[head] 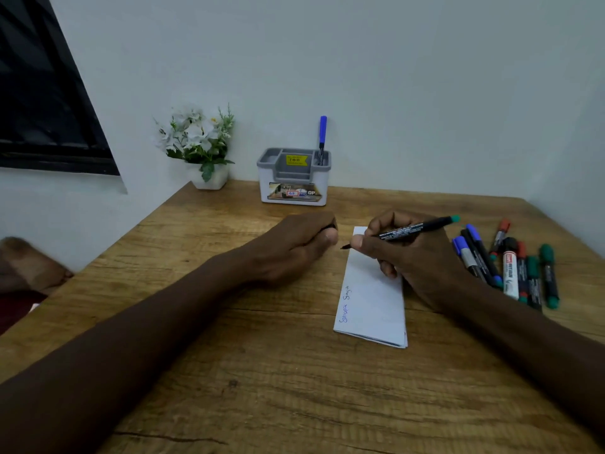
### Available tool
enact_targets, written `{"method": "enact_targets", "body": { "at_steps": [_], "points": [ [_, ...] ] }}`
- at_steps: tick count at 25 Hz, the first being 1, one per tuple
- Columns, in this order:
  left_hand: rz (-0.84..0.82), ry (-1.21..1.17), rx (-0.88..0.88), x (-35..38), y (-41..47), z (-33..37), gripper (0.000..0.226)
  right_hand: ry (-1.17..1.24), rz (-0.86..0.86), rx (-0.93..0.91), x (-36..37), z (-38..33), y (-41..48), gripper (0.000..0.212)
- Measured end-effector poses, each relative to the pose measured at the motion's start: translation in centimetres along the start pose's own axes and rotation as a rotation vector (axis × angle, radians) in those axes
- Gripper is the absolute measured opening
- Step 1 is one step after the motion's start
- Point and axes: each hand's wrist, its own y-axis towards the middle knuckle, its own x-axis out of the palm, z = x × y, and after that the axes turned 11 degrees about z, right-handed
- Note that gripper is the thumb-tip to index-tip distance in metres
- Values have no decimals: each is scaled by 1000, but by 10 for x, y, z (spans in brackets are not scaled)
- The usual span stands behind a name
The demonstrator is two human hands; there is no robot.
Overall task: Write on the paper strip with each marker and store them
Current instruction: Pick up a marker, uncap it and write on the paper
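A folded white paper strip (373, 306) lies on the wooden table (262, 371), with blue handwriting along its left edge. My right hand (412, 257) rests on the strip's far part and grips an uncapped black marker with a green end (412, 229), its tip at the strip's far left edge. My left hand (301, 244) sits just left of the strip, fingers curled round a small dark thing, probably the marker's cap. A grey-and-white pen holder (294, 178) stands at the back with one blue-capped marker (322, 139) upright in it.
A heap of several capped markers (510, 263), blue, red, green and one thick white one, lies to the right of the paper. A white pot of artificial flowers (203, 149) stands at the back left by the wall. The table's left edge runs diagonally.
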Motion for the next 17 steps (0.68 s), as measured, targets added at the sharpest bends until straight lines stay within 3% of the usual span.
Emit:
{"method": "enact_targets", "body": {
  "at_steps": [3,6,8,12,17],
  "points": [
    [50,74,45,0,0,-4,16,169,59,32,-2,1,3,9],
    [115,50,29,2,0,-4,17,344,28,204,-6,2,6,34],
    [138,45,11,3,-1,-5,17,355,25,248,-6,1,7,38],
    [130,20,3,4,-1,-5,20,331,42,258,-2,-1,7,11],
    [134,-21,-9,7,-2,-5,21,244,-38,226,-4,1,2,8]
  ]
}}
